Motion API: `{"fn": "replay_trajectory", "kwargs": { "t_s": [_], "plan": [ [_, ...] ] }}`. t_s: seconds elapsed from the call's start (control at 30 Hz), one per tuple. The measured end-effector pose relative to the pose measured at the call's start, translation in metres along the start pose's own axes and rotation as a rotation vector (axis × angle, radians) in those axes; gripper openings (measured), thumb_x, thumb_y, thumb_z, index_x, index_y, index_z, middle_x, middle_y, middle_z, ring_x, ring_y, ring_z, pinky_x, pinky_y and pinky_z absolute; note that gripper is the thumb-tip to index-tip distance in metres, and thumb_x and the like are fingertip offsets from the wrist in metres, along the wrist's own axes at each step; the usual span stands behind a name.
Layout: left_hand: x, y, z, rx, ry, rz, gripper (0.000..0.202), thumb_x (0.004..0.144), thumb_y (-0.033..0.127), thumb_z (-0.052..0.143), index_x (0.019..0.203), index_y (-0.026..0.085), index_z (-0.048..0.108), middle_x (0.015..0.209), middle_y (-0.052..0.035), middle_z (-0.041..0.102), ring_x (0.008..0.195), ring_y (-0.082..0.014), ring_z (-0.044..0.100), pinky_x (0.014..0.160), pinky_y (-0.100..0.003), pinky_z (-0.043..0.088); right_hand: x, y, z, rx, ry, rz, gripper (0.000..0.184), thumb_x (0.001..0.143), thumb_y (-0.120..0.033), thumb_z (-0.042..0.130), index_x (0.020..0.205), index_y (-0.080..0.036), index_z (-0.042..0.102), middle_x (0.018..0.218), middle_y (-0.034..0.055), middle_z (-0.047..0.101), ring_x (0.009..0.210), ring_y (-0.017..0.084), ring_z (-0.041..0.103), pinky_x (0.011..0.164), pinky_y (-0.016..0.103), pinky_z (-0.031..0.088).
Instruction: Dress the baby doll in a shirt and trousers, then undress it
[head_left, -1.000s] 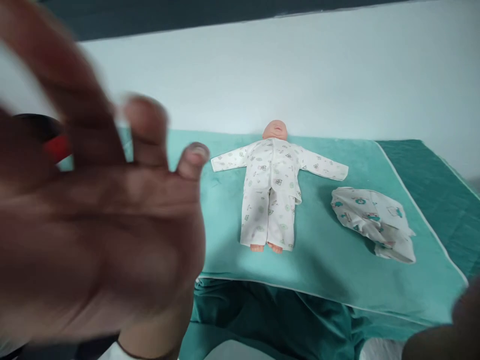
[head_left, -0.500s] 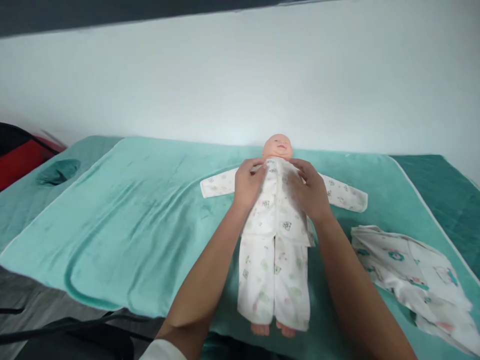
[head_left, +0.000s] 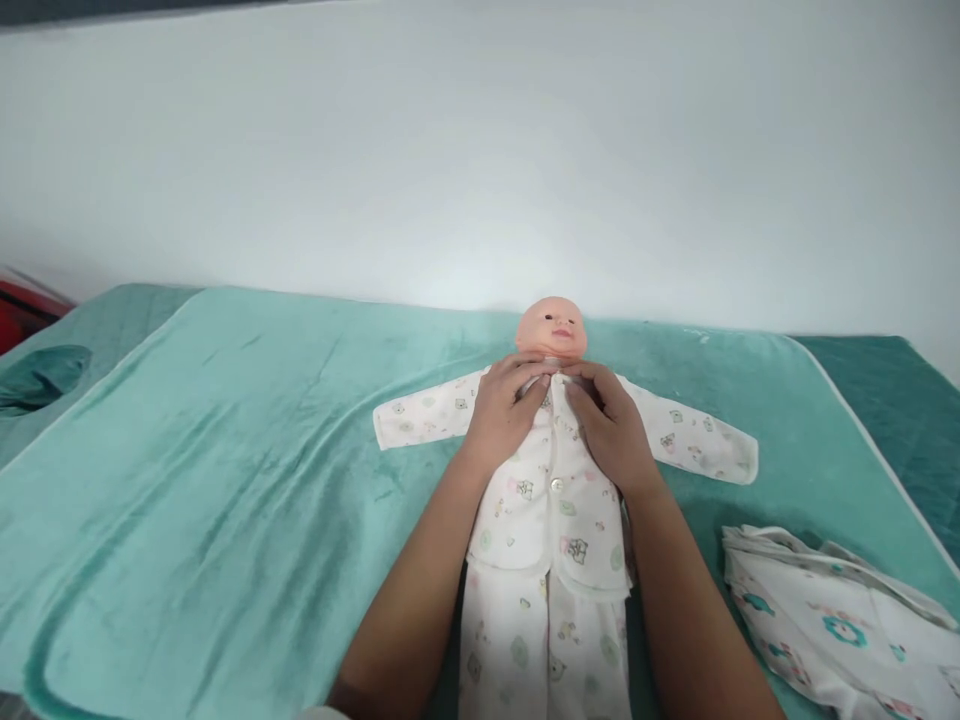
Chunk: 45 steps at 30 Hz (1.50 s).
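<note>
A baby doll (head_left: pixel 553 326) lies on its back on a teal blanket (head_left: pixel 225 450), dressed in a white printed shirt (head_left: pixel 555 500) and matching trousers (head_left: pixel 544 650), sleeves spread out sideways. My left hand (head_left: pixel 504 408) and my right hand (head_left: pixel 609 420) rest on the doll's chest, side by side. Their fingertips meet at the collar just under the chin and pinch the shirt's front edges at the top of the button line. A button shows lower down the front.
A second white garment (head_left: pixel 832 620) with teal prints lies crumpled on the blanket at lower right. A darker green cover (head_left: pixel 900 400) shows beyond the blanket's right edge. A white wall runs behind. Something red (head_left: pixel 22 300) sits at far left.
My view has come closer and lower over the doll. Both hands have slid up from the chest to the collar under the chin. One second ago my left hand was raised before the camera.
</note>
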<state>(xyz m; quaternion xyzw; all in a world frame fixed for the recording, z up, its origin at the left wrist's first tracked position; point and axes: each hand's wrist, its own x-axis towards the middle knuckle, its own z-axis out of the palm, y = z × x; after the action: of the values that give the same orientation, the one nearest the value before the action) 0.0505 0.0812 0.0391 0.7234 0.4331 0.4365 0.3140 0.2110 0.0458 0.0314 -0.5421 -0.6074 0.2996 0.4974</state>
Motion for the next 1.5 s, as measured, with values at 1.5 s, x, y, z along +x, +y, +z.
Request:
{"fn": "replay_trajectory", "kwargs": {
  "t_s": [1.5],
  "plan": [
    [-0.016, 0.005, -0.007, -0.099, -0.067, 0.055, 0.012, 0.094, 0.031, 0.064, 0.09, 0.025, 0.074, 0.132, -0.005, 0.067, 0.131, -0.0217, 0.057, 0.115, -0.044, 0.042, -0.005, -0.001, -0.006, 0.022, -0.048, -0.333, 0.029, 0.098, -0.023, 0.052, 0.122, -0.035, 0.062, 0.133, 0.0027, 0.062, 0.132, 0.024, 0.053, 0.115, 0.053, 0.041]
  ]
}}
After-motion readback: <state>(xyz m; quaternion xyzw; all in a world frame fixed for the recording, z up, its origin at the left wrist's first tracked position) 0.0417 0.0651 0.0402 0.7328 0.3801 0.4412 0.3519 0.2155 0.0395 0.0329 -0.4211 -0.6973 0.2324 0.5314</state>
